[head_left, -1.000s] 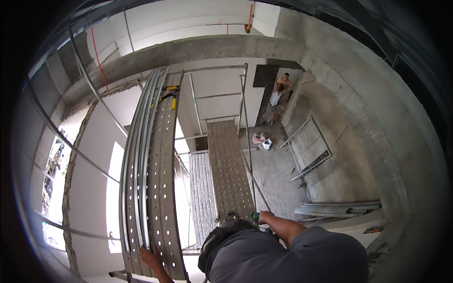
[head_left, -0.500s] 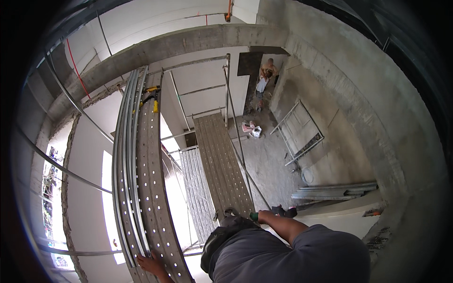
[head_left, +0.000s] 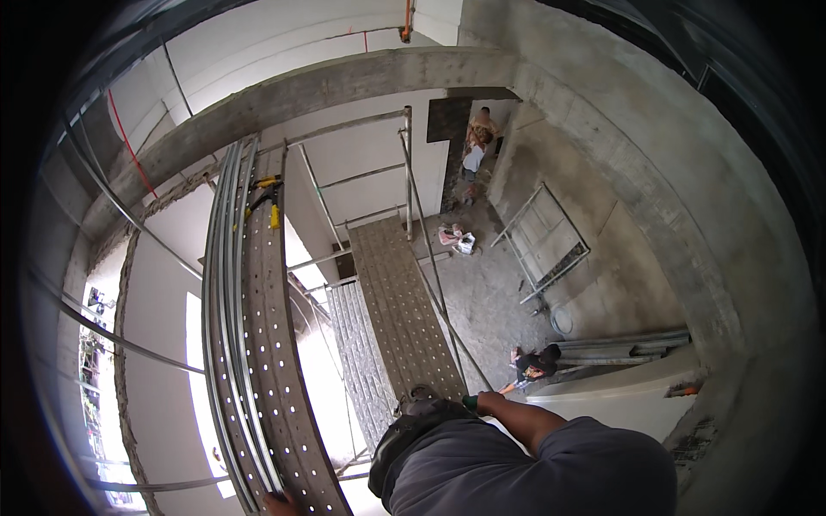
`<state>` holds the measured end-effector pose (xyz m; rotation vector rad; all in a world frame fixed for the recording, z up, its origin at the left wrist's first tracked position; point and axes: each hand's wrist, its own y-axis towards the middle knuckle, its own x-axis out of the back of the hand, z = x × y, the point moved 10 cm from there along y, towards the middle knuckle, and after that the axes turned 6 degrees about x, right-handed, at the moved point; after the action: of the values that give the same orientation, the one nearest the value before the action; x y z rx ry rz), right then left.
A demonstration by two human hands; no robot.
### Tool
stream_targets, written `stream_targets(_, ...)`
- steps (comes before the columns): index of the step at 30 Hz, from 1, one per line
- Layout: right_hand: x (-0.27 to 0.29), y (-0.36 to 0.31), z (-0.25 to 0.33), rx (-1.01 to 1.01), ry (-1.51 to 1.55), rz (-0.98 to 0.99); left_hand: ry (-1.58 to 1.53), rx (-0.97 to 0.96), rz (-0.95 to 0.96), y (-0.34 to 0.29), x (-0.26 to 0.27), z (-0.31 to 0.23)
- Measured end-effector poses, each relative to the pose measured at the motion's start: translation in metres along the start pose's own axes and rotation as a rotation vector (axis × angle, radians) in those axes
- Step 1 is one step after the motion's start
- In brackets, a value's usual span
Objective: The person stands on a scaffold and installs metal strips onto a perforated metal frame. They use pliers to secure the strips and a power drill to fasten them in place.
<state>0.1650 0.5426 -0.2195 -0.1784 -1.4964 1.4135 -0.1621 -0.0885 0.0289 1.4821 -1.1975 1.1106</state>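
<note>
At the lower left edge, my left hand (head_left: 280, 506) is at the near end of long, thin silver metal channels (head_left: 225, 331), its fingers closed at one channel's end; the picture's edge cuts off much of the hand. The channels lie lengthwise on a raised perforated scaffold plank (head_left: 274, 344). My right hand (head_left: 490, 402) is closed beside my body, near a slanting scaffold brace (head_left: 469, 361). Something green shows at its fingers, too small to make out. A yellow-and-black hand tool (head_left: 268, 202) rests at the plank's far end.
A lower perforated plank (head_left: 400, 301) spans the scaffold frame (head_left: 407, 172). Far below, someone (head_left: 538, 363) is beside stacked metal lengths (head_left: 628, 348). There is also someone (head_left: 473, 155) by the doorway. A metal frame (head_left: 544, 241) leans against the right wall; bags (head_left: 458, 238) lie on the floor.
The view has tilted slightly, and my left hand now sits lower, mostly out of the picture. The dark-clothed person below has come further into sight beside the metal stack.
</note>
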Motion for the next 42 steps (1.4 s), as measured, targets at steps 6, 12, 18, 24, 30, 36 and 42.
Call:
stream_targets(6,0.009,0.04,-0.023,-0.025,-0.007,0.104,-0.124,0.023,0.022,-0.004,0.022,-0.033)
stream_targets(12,0.079,0.041,0.018,-0.036,0.03,-0.035,-0.064,0.041,0.173,-0.009,0.038,-0.041)
stream_targets(18,0.083,0.094,-0.001,-0.022,0.009,-0.012,-0.03,0.22,0.253,-0.004,0.049,-0.084)
stream_targets(24,0.096,0.093,0.029,0.137,-0.021,0.071,-0.15,0.256,0.212,-0.026,0.039,-0.098)
stream_targets(30,0.115,0.077,0.032,0.045,0.014,0.069,-0.145,0.256,0.198,-0.044,0.03,-0.125)
stream_targets(36,0.111,0.078,0.022,-0.021,0.064,0.092,-0.167,0.248,0.186,-0.05,0.02,-0.122)
stream_targets(42,0.102,0.083,0.036,0.065,0.106,0.0,-0.089,0.254,0.157,-0.036,0.025,-0.1)
